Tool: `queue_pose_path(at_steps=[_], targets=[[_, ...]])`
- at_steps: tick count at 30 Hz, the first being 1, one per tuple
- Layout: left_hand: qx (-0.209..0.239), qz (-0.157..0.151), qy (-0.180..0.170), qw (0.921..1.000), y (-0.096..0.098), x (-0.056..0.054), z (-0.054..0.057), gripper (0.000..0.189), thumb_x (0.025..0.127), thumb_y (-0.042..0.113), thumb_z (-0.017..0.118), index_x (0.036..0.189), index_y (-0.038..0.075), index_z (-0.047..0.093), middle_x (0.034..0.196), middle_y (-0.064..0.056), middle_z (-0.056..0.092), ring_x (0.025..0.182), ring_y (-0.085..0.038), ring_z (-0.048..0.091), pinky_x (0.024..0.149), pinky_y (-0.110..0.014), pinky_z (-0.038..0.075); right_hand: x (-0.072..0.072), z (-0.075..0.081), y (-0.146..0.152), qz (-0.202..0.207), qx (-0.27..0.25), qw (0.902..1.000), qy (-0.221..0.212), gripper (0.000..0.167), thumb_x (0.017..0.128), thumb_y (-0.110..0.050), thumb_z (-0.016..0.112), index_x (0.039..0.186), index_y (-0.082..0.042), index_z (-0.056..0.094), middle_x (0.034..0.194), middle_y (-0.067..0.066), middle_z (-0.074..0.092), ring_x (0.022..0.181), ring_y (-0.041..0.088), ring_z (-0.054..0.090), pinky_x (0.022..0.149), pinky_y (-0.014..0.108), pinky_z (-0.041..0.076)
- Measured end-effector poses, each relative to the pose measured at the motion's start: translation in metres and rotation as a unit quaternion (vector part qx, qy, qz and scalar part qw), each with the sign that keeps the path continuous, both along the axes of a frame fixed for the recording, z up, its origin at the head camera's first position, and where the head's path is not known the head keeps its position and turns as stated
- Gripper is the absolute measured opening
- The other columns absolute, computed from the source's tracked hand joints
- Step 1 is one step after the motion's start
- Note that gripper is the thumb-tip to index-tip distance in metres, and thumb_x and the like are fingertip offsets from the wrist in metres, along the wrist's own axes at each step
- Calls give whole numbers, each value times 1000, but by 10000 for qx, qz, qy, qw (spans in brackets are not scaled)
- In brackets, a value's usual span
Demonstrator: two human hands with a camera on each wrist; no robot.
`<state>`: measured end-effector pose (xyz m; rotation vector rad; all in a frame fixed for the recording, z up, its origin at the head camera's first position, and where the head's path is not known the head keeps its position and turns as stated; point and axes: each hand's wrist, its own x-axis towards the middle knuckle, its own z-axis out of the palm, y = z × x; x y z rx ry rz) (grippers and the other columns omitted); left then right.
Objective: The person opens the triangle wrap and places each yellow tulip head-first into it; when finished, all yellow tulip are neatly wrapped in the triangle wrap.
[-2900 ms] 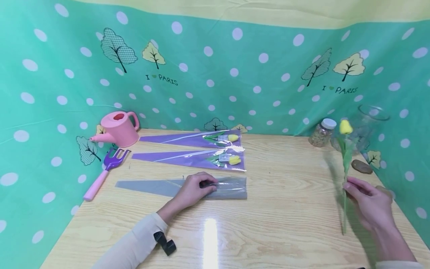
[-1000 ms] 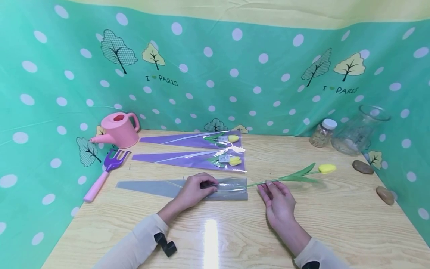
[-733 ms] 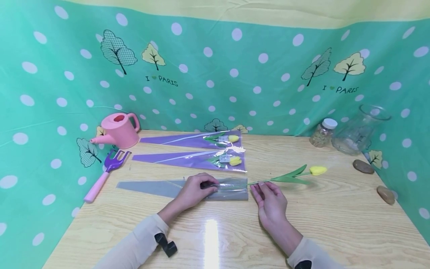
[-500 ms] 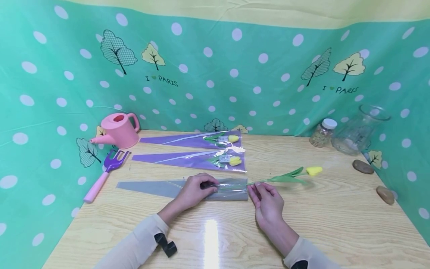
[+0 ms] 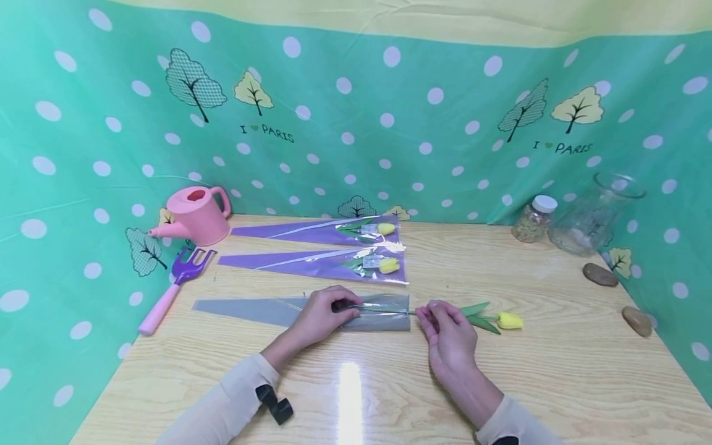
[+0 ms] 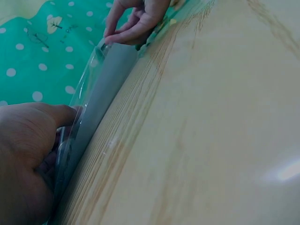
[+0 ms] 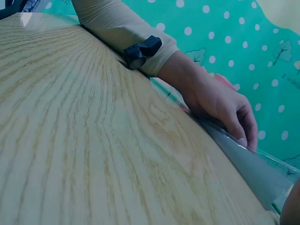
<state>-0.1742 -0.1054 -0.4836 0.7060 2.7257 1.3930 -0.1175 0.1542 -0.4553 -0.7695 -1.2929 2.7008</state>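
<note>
A grey flower sleeve (image 5: 239, 307) with a clear front film lies flat on the table, its wide mouth facing right. My left hand (image 5: 319, 315) pinches the film between thumb and fingers; the left wrist view shows the film (image 6: 84, 89) raised off the grey backing. Just outside the mouth, my right hand (image 5: 453, 340) pinches the green stem of a yellow tulip (image 5: 510, 320). The stem's lower part runs under the film, and its end is hidden behind my left hand. Leaves and bloom stick out to the right of my fingers.
Two purple sleeves (image 5: 278, 260), each with a yellow tulip, lie behind. At left are a pink watering can (image 5: 200, 216) and a purple hand fork (image 5: 189, 266). A lidded jar (image 5: 532, 222), a glass vase (image 5: 584, 225) and two stones (image 5: 636, 321) stand or lie at right.
My right hand brought the tulip from upright at far right down to the sleeve and slid its stem leftward into the mouth. The bloom has since dipped nearer me. My left hand stayed put.
</note>
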Motion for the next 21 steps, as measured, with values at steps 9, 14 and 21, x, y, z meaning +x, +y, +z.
queue_pose_path(at_steps=[9,14,21], targets=[[-4,-7,28,10000,0,0,-1,19,89,20,82,108,22,79,106,8,76,97,-11,69,85,-24,57,11,7,34,-420,-126,9990,-126,39,100,-11,68,132,-10,45,112,1,62,110,14,62,111,28,51],[-38,5,0,10000,1,0,-1,19,89,20,82,108,23,79,106,8,76,97,-10,69,85,-23,57,22,6,51,-560,-229,9979,-231,41,98,-11,70,131,-14,45,109,-2,62,107,11,62,110,26,51],[16,-20,62,10000,1,0,0,18,89,19,82,107,21,79,105,7,76,96,-11,70,84,-24,57,32,4,65,-515,-220,9978,-360,30,99,-13,69,124,-14,54,106,-2,63,104,10,63,105,22,53]])
